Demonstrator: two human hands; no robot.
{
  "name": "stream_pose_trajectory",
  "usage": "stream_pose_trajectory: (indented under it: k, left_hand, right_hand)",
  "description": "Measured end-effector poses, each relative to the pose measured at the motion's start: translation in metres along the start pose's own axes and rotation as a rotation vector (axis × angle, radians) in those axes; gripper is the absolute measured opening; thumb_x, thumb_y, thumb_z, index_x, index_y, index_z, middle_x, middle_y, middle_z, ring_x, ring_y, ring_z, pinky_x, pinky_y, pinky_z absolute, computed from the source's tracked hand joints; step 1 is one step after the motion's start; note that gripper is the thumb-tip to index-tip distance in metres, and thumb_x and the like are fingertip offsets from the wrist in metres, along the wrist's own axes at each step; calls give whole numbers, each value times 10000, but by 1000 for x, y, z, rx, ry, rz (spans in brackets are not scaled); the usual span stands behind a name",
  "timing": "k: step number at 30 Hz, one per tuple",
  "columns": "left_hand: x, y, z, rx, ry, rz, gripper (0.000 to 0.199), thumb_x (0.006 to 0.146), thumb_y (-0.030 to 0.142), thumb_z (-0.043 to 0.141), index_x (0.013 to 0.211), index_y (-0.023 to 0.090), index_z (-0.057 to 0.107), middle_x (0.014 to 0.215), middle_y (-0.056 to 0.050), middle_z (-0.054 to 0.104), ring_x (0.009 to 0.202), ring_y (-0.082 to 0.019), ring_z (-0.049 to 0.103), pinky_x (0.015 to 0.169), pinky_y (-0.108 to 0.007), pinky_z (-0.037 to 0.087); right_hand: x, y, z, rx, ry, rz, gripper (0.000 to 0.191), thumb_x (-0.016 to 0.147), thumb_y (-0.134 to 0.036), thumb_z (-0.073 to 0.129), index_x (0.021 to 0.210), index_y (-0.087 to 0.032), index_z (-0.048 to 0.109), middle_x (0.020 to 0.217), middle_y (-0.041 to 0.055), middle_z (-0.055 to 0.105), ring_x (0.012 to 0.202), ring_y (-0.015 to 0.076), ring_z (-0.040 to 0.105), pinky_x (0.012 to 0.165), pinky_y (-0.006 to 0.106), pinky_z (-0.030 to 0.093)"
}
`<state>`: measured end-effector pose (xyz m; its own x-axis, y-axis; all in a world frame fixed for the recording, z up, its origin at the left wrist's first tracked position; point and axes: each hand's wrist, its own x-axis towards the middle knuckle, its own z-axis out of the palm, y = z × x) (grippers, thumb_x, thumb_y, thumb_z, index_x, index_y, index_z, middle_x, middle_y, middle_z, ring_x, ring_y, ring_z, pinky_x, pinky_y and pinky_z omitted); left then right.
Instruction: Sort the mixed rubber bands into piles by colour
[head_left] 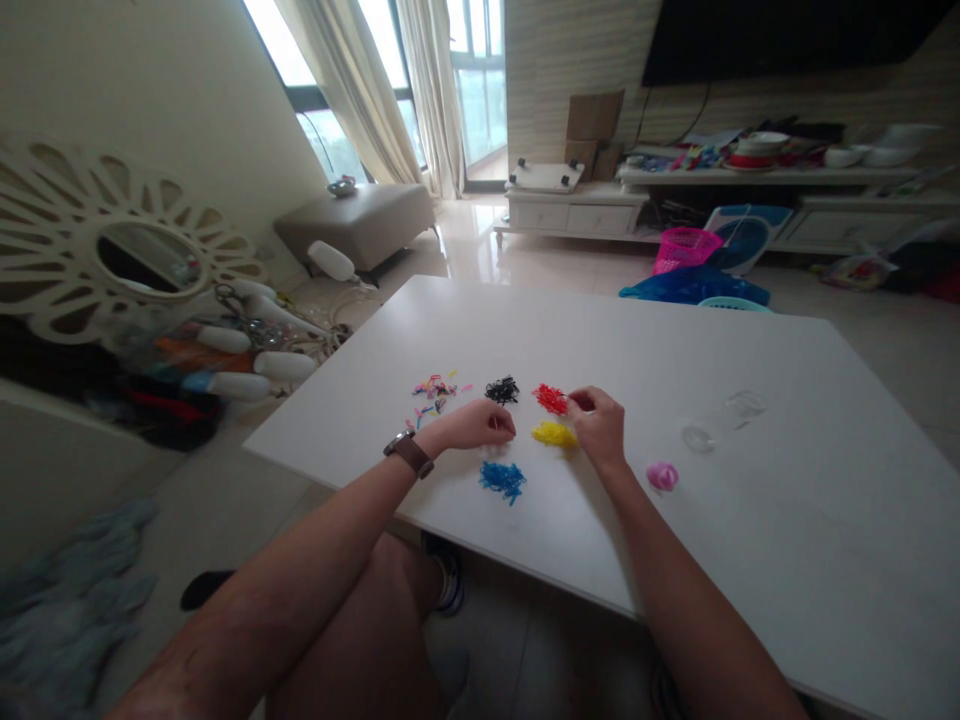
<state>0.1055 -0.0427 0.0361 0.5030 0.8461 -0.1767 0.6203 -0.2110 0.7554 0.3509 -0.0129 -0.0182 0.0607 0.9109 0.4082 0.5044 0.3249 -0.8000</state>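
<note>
Small piles of what look like tiny rubber bands lie on the white table (360,390). My right hand (600,420) has its thumb and fingers pinched together at the edge of the red pile (550,399); what is between the fingertips is too small to tell. Just below that is the yellow pile (553,434). My left hand (476,424), with a watch (409,452) on its wrist, hovers between the black pile (502,390) and the blue pile (503,481). Its fingers are curled together, and anything in them is hidden. A mixed-colour pile (435,390) lies farther left.
On the table's right are a pink roundish thing (662,477) and clear round containers (699,436). Beyond the far edge sit a pink basket (686,248) and a blue plastic bag (697,285). A flower-shaped mirror (150,258) and clutter stand at the left.
</note>
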Motion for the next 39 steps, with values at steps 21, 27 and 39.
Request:
stream_pose_trajectory:
  k: [21, 27, 39]
  left_hand:
    - [-5, -29, -15, -133, 375, -31, 159, 811, 243, 695, 922, 142, 747, 917, -74, 761, 721, -134, 663, 671, -247, 520]
    - [11, -10, 11, -271, 253, 78, 200, 803, 254, 747, 963, 133, 758, 902, -86, 775, 777, -157, 698, 718, -257, 544]
    - [31, -32, 6, -120, 588, -265, 107, 792, 162, 711, 844, 120, 795, 676, -49, 730, 631, -140, 640, 613, -236, 459]
  right_hand:
    - [-8, -17, 6, 223, -291, -216, 143, 852, -268, 652, 937, -213, 753, 932, 57, 763, 815, 202, 700, 801, 361, 563]
    - [-14, -27, 5, 268, -401, -308, 134, 852, -225, 680, 971, -227, 743, 914, 42, 747, 826, 200, 695, 782, 363, 560]
    - [-14, -23, 6, 263, -312, -311, 128, 852, -225, 671, 968, -224, 725, 929, 41, 694, 781, 171, 656, 763, 344, 562]
